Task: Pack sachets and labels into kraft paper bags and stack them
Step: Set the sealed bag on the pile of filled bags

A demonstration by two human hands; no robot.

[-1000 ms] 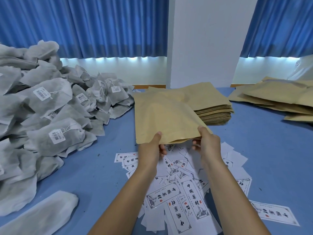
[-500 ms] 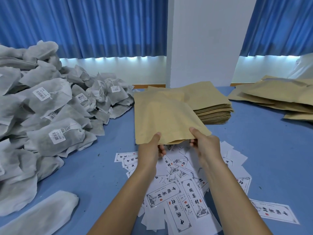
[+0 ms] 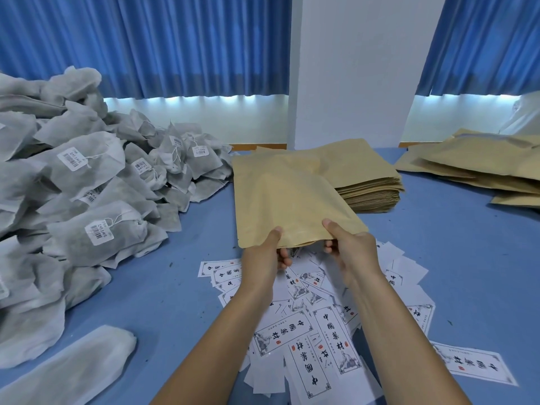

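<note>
Blue table [image 3: 438,258], curtains [image 3: 175,45] behind. L hand [image 3: 263,258] & R hand [image 3: 353,252] are pinching near edge of paper bag [image 3: 286,206], hovering over labels [image 3: 306,331]; sachets [image 3: 87,185] lying left. Judging: should be spreading mouth evenly w/ thumbs, not creasing, before filling.

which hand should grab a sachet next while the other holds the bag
Left, probably. The left hand pinches the kraft bag on the side nearest the sachet pile, which lies to the left; the right hand would have to cross over and can hold the bag.
</note>
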